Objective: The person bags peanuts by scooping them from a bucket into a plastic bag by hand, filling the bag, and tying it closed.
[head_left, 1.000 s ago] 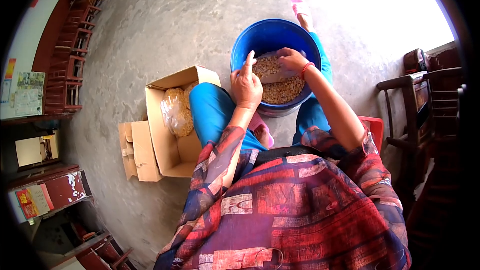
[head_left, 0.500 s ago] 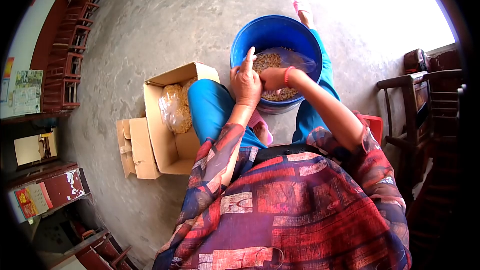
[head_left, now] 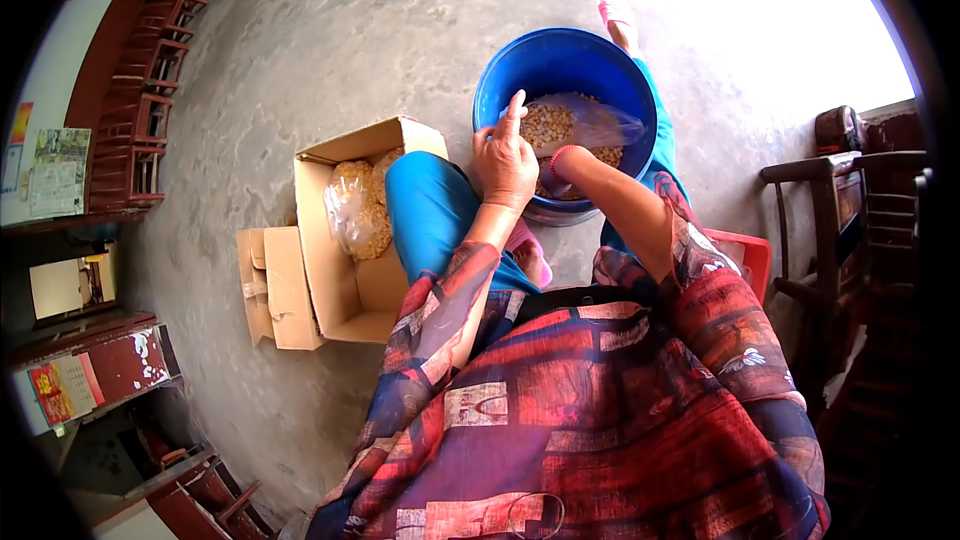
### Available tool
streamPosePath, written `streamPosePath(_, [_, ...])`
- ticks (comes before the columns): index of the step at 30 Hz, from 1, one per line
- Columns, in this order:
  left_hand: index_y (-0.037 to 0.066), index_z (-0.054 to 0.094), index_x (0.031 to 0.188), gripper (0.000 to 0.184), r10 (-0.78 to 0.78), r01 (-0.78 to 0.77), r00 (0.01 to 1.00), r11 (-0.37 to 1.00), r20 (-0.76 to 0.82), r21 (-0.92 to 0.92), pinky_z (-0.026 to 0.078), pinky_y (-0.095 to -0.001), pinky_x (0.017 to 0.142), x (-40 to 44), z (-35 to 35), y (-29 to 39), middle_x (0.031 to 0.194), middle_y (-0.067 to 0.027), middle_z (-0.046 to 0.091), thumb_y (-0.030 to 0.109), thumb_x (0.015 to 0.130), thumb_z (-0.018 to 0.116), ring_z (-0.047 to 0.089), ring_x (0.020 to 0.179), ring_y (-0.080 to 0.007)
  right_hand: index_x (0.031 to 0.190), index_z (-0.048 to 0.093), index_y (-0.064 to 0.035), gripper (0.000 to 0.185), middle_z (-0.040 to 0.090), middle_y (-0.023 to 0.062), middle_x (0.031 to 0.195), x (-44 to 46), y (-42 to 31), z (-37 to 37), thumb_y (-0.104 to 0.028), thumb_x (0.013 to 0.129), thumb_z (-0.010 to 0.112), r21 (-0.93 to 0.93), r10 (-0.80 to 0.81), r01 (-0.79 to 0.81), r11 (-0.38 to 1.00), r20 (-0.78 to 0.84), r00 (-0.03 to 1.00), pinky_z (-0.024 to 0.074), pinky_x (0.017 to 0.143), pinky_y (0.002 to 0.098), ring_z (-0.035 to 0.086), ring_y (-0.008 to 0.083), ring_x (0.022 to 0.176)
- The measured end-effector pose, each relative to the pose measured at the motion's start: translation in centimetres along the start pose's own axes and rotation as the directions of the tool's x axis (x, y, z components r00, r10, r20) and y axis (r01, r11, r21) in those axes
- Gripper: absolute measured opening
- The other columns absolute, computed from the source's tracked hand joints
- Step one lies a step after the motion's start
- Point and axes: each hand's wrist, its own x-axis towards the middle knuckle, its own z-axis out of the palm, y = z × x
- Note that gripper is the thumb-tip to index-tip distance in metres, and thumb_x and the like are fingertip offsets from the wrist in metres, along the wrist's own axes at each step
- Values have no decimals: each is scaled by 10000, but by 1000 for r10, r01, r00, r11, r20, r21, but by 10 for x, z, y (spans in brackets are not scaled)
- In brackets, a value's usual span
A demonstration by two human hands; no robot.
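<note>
I have the bucket [head_left: 565, 45] in the upper middle of the frame, between the knees, with kernels [head_left: 548, 126] inside and clear plastic [head_left: 610, 127] over some of them. Left hand [head_left: 507, 170] overlaps the bucket's left rim, index finger extended, the others curled; I can't tell if they pinch anything. Right hand [head_left: 551, 180] reaches into the bucket's near side, bracelet [head_left: 556, 166] at the wrist; fingers hidden, so I can't tell whether they're spread or gripping. Left of center I see a carton [head_left: 368, 326] holding bagged yellow stuff [head_left: 358, 218]. Red stool [head_left: 757, 262] right of center, dark chair [head_left: 822, 210] at the right edge.
</note>
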Motion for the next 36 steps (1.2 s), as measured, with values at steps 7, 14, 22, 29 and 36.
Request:
streamPosePath(7, [154,431,1348,698,-3,3,1000,1000,5,-7,391,-339,818,-1,1,0,1079,-16,664,-60,688,506,595,808,-229,1010,662,-12,281,677,119,950,21,19,13,-178,796,584,-112,-12,9,994,-20,1000,523,713,375,657,249,812])
streamPosePath(14, [156,441,1340,678,1,-1,1000,1000,28,0,376,-334,834,-3,2,-1,1072,-7,668,-56,700,509,587,807,-219,1140,621,-55,408,592,146,1201,-27,-5,-11,-154,744,630,36,57,-54,998,-78,995,441,916,396,570,296,1080])
streamPosePath(22, [159,443,1339,670,1,-1,999,1000,41,-1,373,-331,839,-4,2,-2,1073,-7,668,-53,707,511,585,811,-214,1150,608,-62,412,579,140,1210,15,6,-18,-166,752,611,61,38,-19,998,-325,945,427,923,392,555,291,1090])
streamPosePath(29, [158,444,1336,667,-1,1,999,1000,39,-2,371,-331,840,-4,1,-1,1073,-6,669,-52,707,515,580,819,-215,1159,597,-68,415,568,135,1218,-4,1,4,-176,759,595,47,55,-48,998,-163,985,415,929,389,541,286,1100])
streamPosePath(36, [158,453,1327,655,-5,6,999,1000,44,-3,364,-327,844,-4,0,0,1071,-10,669,-51,709,517,580,815,-211,1168,586,-73,418,557,130,1226,0,1,5,-186,766,578,58,59,-47,997,-221,973,402,935,387,528,282,1109])
